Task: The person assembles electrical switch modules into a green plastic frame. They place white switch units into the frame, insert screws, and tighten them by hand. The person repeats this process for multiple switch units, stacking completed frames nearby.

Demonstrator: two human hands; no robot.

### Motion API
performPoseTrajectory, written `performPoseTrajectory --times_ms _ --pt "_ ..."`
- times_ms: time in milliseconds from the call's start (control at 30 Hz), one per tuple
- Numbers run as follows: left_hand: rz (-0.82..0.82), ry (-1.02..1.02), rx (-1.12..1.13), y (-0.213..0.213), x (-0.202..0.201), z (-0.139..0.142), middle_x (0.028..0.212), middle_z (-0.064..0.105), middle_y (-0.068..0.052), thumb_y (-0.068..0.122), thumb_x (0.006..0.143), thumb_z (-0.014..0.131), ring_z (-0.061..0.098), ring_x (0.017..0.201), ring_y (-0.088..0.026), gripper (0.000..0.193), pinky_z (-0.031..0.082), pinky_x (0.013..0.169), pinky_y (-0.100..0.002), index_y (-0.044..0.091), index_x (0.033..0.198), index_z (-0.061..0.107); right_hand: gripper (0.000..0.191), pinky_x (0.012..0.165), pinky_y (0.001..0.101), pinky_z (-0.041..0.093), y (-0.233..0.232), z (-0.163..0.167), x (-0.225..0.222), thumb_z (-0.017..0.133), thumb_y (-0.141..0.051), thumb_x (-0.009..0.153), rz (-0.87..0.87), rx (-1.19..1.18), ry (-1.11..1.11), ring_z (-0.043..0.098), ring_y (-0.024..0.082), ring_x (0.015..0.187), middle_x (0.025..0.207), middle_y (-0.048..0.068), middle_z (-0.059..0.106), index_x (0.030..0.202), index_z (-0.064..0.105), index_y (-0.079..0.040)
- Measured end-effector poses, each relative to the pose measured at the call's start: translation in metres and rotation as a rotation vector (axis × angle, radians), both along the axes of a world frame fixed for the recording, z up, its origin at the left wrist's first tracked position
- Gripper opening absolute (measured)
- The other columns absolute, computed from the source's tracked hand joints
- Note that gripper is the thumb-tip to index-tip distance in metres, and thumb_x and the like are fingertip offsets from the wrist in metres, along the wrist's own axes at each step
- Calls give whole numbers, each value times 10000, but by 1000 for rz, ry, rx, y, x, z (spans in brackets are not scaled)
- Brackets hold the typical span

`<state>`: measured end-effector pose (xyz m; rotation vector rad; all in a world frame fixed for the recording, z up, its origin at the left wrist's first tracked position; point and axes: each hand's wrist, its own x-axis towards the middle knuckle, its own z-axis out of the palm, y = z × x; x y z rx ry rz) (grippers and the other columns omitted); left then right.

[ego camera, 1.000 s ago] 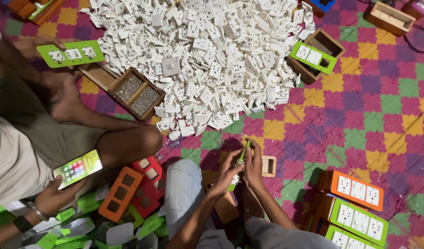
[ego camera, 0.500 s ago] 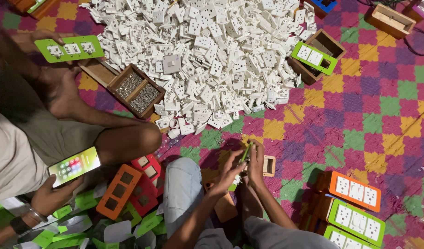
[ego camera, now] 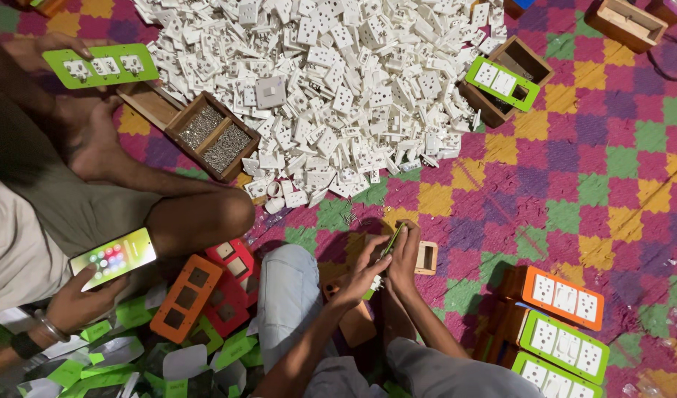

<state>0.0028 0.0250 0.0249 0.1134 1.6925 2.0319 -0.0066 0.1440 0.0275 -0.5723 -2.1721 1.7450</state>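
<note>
Both my hands meet over the patterned mat just in front of my knees. My left hand (ego camera: pixel 363 270) and my right hand (ego camera: pixel 405 254) together grip a green switch plate (ego camera: pixel 392 241), held on edge so only its thin side shows. A small wooden frame (ego camera: pixel 426 258) lies on the mat just right of my right hand. A big heap of white plastic sockets and switches (ego camera: pixel 331 88) lies beyond my hands.
A seated person at left holds a lit phone (ego camera: pixel 113 257) and a green plate with white sockets (ego camera: pixel 101 66). A wooden box of screws (ego camera: pixel 212 136) is nearby. Orange and red plates (ego camera: pixel 198 291) lie at lower left. Finished orange and green boards (ego camera: pixel 563 320) stack at right.
My hands have stayed together on the green plate with only slight shifts. The other person's hand with the phone has moved a little.
</note>
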Motion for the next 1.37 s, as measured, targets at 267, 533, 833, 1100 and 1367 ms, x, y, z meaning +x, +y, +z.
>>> performPoseTrajectory --times_ms 267,533,833,1100,1367 --pt "33 -70 10 3 -6 -6 1399 586 -87 218 982 629 565 1244 -195 490 459 1037 -346 99 1447 529 352 824 399 511 18 -7 -3 365 -288 1102 44 -191 -178 551 229 1008 1191 99 516 1302 544 -60" --pt "-27 -620 831 -32 -22 -11 1297 666 -131 194 1092 589 714 1034 -245 424 615 805 -393 71 1476 458 685 1119 420 454 74 49 -4 898 -281 784 684 118 -11 554 307 1330 1400 147 562 1397 632 -126" --pt "-180 -648 809 -43 -31 20 1374 604 -124 238 1037 636 645 1212 -241 574 549 983 -384 66 1535 408 723 1079 439 517 97 87 -30 931 -183 738 1050 82 -80 566 296 1305 1388 111 590 1364 578 -96" --pt "-208 -600 792 -42 -37 40 1433 561 -109 283 1025 654 588 1309 -224 602 511 1074 -369 45 1522 411 757 825 361 615 99 81 -29 919 -93 775 1094 52 -135 594 268 1224 1385 100 555 1416 518 -132" --pt "-214 -526 777 -43 -35 39 1459 542 -115 325 1027 670 554 1364 -229 652 476 1132 -374 30 1543 402 922 961 438 588 103 65 -21 888 -104 797 1092 27 -73 531 366 1406 1594 128 447 1570 394 -199"
